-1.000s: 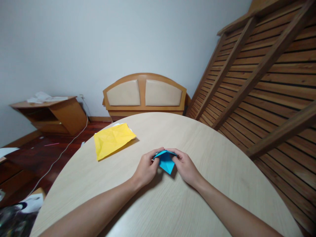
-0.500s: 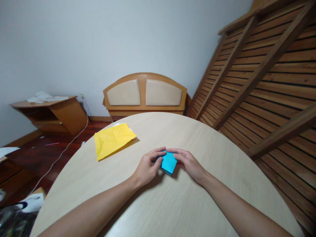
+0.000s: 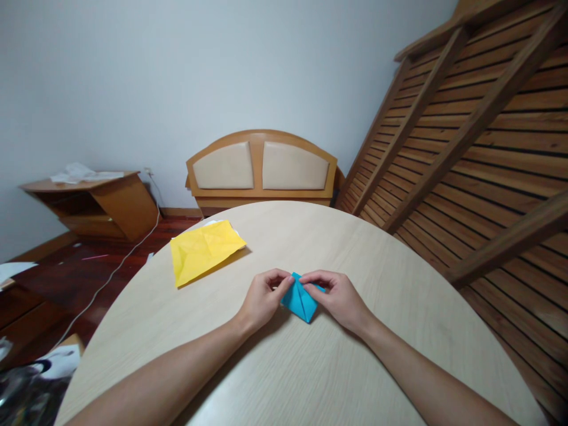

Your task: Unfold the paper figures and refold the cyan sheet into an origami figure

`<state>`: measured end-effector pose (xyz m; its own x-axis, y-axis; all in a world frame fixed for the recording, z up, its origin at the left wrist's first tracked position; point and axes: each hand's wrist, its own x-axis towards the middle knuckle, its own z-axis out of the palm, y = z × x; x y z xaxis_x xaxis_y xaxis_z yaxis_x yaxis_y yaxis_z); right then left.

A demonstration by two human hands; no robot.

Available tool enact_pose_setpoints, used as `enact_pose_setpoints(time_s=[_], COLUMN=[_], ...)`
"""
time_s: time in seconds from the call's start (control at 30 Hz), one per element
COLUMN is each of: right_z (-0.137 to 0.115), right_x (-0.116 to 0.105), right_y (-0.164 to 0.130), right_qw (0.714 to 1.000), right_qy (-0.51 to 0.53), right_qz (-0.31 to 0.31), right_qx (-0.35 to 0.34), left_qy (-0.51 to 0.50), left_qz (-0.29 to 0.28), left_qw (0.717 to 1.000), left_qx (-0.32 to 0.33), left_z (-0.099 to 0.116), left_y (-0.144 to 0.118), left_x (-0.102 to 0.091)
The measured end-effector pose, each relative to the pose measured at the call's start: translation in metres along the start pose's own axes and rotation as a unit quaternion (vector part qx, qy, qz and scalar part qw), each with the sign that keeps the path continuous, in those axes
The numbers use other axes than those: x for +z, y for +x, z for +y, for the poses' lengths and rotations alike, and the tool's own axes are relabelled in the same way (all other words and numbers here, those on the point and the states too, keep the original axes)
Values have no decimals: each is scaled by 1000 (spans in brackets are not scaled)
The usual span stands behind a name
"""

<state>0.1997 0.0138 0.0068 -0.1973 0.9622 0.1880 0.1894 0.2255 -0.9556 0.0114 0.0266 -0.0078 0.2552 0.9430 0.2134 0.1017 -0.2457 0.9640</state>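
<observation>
Creased yellow paper point(image 3: 204, 251) sits at the far left edge of the round wooden table point(image 3: 310, 367), a white sheet peeking out under it. Past the table's far edge is a padded headboard point(image 3: 261, 168), off left a low wooden stand point(image 3: 95, 204) with papers, slatted bed frame point(image 3: 479, 136) leaning right.

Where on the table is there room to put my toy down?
Bare table lies right of the right hand, out to the rim. More lies near the arms, and behind the hands toward the headboard. Crowded spots: the blue paper pinched by both hands, left hand included, and the yellow paper at the left edge.
</observation>
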Motion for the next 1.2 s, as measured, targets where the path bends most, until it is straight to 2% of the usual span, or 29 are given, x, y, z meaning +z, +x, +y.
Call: enact_pose_setpoints(time_s=[0.17, 0.3, 0.7, 0.8, 1.0, 1.1, 1.2], right_z=[-2, 0, 2, 3, 2, 3, 5], right_x=[-1, 0, 7, 5, 8, 9, 8], right_y=[-2, -2, -1, 0, 0, 0, 1], right_qw=[1000, 1000, 996, 992, 981, 980, 984], right_qy=[-10, 15, 35, 56, 131, 129, 118], right_qz=[-19, -2, -35, -41, -66, -70, -44], right_qx=[-15, -21, 69, 109, 125, 132, 130], left_qy=[24, 36, 122, 130, 136, 118, 98], left_qz=[-6, -9, 24, 48, 102, 94, 84], left_qw=[1000, 999, 991, 989, 985, 988, 991], left_qx=[10, 21, 56, 46, 37, 34, 32], left_z=[2, 2, -3, -3, -4, -4, -4], left_y=[-2, -4, -2, -1, 0, 0, 0], left_x=[0, 1, -1, -3, -3, -4, -4])
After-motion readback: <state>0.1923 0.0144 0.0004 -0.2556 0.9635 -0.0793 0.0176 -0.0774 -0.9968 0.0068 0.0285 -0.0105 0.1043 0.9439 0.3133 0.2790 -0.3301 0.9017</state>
